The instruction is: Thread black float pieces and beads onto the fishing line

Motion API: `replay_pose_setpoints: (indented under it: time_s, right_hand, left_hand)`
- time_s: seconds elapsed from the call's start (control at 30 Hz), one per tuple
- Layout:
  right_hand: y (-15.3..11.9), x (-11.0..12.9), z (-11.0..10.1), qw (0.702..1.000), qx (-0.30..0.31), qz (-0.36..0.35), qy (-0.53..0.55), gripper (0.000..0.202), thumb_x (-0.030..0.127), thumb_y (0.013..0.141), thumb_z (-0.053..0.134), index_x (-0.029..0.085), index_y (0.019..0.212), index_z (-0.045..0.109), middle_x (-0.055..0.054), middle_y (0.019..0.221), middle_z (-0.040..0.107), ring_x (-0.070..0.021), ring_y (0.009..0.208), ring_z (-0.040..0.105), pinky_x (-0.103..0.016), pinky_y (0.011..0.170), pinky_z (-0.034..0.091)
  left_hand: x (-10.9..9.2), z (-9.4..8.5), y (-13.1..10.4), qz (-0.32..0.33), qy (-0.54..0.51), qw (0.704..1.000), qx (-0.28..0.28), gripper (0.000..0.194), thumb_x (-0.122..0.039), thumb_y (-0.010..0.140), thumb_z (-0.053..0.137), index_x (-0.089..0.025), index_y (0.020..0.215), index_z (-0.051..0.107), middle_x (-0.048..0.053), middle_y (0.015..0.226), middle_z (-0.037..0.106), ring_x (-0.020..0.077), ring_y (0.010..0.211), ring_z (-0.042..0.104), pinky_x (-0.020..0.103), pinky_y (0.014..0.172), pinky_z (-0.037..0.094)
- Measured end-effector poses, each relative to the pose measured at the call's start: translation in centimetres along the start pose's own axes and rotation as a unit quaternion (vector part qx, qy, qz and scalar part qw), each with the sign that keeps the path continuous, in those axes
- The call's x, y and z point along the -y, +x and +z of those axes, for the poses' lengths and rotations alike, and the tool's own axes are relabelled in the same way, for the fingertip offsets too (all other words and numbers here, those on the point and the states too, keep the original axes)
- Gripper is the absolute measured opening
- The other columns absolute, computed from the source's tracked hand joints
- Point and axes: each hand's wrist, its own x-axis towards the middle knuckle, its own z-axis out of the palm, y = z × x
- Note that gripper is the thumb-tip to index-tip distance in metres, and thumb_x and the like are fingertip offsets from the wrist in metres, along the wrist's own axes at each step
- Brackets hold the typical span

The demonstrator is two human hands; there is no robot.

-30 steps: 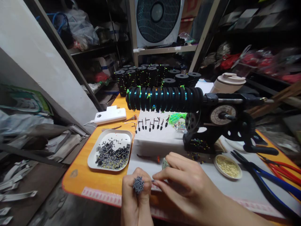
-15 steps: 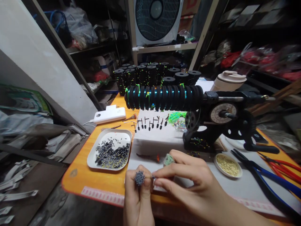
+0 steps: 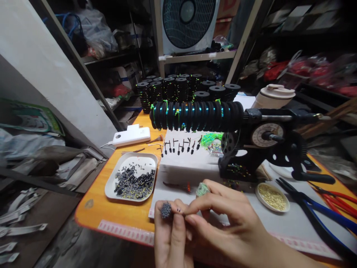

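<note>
Low in the middle of the head view, my left hand (image 3: 174, 234) is closed round a bundle of thin grey pieces (image 3: 166, 210), whose round end faces up. My right hand (image 3: 223, 214) pinches something small and dark at its fingertips, too small to name, right beside the left fingertips. A pale green lump (image 3: 202, 189) rests against the curled fingers of my right hand. To the left, a white tray (image 3: 109, 186) holds many small grey and black pieces. Small dark parts with stems (image 3: 182, 146) lie in a row on white paper (image 3: 178, 169).
A black winding machine (image 3: 237, 163) carries a ribbed black roller (image 3: 195, 116) across the table. Right of my hands are a dish of gold bits (image 3: 272, 197), blue-handled pliers (image 3: 309, 212) and red-handled tools (image 3: 338, 201). Black spools (image 3: 181, 89) and a white power bank (image 3: 131, 136) stand behind.
My left hand has shifted slightly right and its thumb is nearer the right fingertips. The bundle has turned a little. The whole view has shifted slightly.
</note>
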Motion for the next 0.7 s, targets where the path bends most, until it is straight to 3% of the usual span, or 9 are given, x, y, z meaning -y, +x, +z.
replay_pose_setpoints:
  time_s: [0.07, 0.2, 0.3, 0.4, 0.53, 0.7]
  right_hand:
    - [0.1, 0.1, 0.1, 1.0, 0.003, -0.003, -0.011, 0.011, 0.008, 0.084, 0.065, 0.016, 0.08, 0.072, 0.0, 0.064, 0.057, -0.0125, 0.059, 0.051, -0.023, 0.054, 0.04]
    - [0.1, 0.4, 0.2, 1.0, 0.02, 0.001, -0.021, 0.012, 0.007, 0.082, 0.059, 0.014, 0.079, 0.069, 0.001, 0.066, 0.049, -0.0115, 0.059, 0.049, -0.022, 0.051, 0.036]
    - [-0.1, 0.6, 0.2, 0.999, 0.042, 0.0, -0.012, 0.012, 0.008, 0.082, 0.057, 0.014, 0.081, 0.068, 0.0, 0.07, 0.051, -0.0118, 0.061, 0.05, -0.022, 0.053, 0.037]
    - [-0.3, 0.3, 0.0, 0.999, 0.047, -0.012, -0.004, 0.012, 0.006, 0.082, 0.058, 0.014, 0.081, 0.066, 0.0, 0.072, 0.048, -0.0107, 0.062, 0.048, -0.021, 0.052, 0.035]
    - [-0.6, -0.4, -0.2, 0.997, 0.067, -0.041, 0.001, 0.01, 0.007, 0.09, 0.06, 0.015, 0.092, 0.066, 0.0, 0.075, 0.048, -0.011, 0.065, 0.048, -0.021, 0.054, 0.037]
    - [-0.5, -0.6, -0.2, 0.985, 0.064, -0.133, -0.084, 0.017, 0.015, 0.101, 0.05, 0.014, 0.095, 0.066, -0.004, 0.077, 0.055, -0.0132, 0.064, 0.049, -0.024, 0.054, 0.043]
  left_hand:
    - [-0.2, 0.2, 0.4, 0.043, 0.003, 0.999, 0.02, 0.024, -0.043, 0.087, 0.073, -0.025, 0.079, 0.059, -0.005, 0.073, 0.046, 0.0109, 0.065, 0.048, 0.018, 0.06, 0.045]
    - [-0.6, 0.3, 1.0, 0.173, 0.087, 0.981, 0.03, 0.021, -0.038, 0.088, 0.072, -0.024, 0.079, 0.06, -0.004, 0.089, 0.058, 0.0091, 0.065, 0.049, 0.019, 0.062, 0.044]
    - [-0.6, -0.1, 1.2, 0.243, 0.073, 0.964, 0.075, 0.015, -0.034, 0.093, 0.067, -0.025, 0.084, 0.059, -0.006, 0.068, 0.057, 0.01, 0.057, 0.046, 0.022, 0.058, 0.043]
    - [-0.9, -0.8, 1.6, 0.25, 0.035, 0.959, 0.129, 0.012, -0.033, 0.097, 0.061, -0.026, 0.087, 0.06, -0.007, 0.054, 0.048, 0.01, 0.05, 0.043, 0.022, 0.052, 0.039]
    - [-2.4, -1.8, 2.3, 0.235, 0.037, 0.955, 0.176, 0.01, -0.032, 0.095, 0.063, -0.026, 0.087, 0.062, -0.006, 0.057, 0.052, 0.0101, 0.049, 0.047, 0.023, 0.048, 0.04]
    - [-3.6, -3.1, 2.1, 0.31, 0.099, 0.923, 0.204, 0.009, -0.036, 0.094, 0.063, -0.029, 0.089, 0.064, -0.007, 0.051, 0.054, 0.0112, 0.043, 0.045, 0.026, 0.045, 0.044]
